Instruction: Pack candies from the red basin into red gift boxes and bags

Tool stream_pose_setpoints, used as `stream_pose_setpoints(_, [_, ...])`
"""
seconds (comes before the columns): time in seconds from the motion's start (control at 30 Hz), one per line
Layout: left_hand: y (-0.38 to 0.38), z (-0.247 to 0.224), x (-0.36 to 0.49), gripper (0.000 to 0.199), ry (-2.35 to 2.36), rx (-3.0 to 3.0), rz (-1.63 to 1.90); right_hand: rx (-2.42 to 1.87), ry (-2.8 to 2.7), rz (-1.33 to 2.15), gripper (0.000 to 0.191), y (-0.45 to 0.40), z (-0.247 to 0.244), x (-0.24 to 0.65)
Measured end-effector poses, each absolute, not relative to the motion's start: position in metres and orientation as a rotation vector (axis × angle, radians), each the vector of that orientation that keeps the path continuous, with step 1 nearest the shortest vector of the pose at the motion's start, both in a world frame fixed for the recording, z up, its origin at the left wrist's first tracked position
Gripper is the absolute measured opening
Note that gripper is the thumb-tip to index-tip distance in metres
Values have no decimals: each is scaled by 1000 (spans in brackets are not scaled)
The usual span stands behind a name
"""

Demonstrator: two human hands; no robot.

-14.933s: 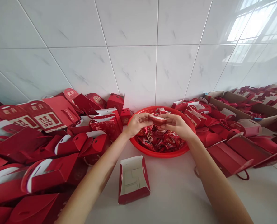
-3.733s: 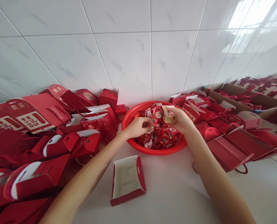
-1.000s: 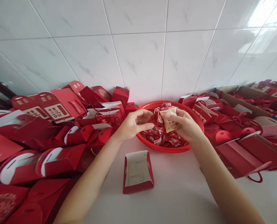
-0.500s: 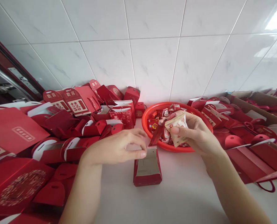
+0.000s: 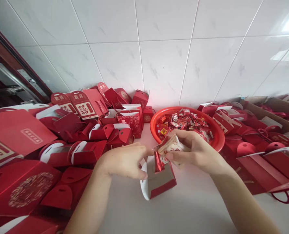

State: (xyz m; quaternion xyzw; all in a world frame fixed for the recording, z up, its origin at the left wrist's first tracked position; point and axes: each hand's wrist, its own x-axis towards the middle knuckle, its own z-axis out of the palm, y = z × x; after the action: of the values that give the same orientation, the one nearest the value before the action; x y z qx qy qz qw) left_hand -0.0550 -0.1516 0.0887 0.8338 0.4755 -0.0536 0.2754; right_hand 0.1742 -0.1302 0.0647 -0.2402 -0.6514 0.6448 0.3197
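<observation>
An open red gift box (image 5: 162, 187) with a pale inside lies tilted on the white tabletop in front of me. My left hand (image 5: 131, 161) pinches the white-lined flap at its left side, thumb inside and fingers partly hidden behind. Over the box's far right edge, my right hand (image 5: 192, 151) grips several wrapped candies (image 5: 172, 147), a cream flower-printed packet and shiny red ones among them. One red wrapper hangs down over the opening. Just behind that hand stands the orange-red plastic basket (image 5: 219, 143), filled with red-wrapped candies (image 5: 183, 120).
Many red gift boxes (image 5: 83, 107) are crowded along the left, some open, some folded shut. More red boxes (image 5: 263, 159) lie on the right, beside a cardboard carton (image 5: 276, 113). A white tiled wall (image 5: 164, 65) rises behind; a door handle (image 5: 10, 78) is at far left.
My right hand has come from above the basket down and left to the box, still gripping the candies. My left hand has taken hold of the box's flap, and the box has turned.
</observation>
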Motion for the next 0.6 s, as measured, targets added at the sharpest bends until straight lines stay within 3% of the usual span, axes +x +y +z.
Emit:
stream_pose_setpoints(0.4, [-151,92,-53,42,1237,2180,-232,-1008,-2149,1441,12,-144,63,165])
stream_pose_setpoints(0.6, [-150,94,-51,49,1268,2230,-312,-979,-2112,1317,8,-143,63,170])
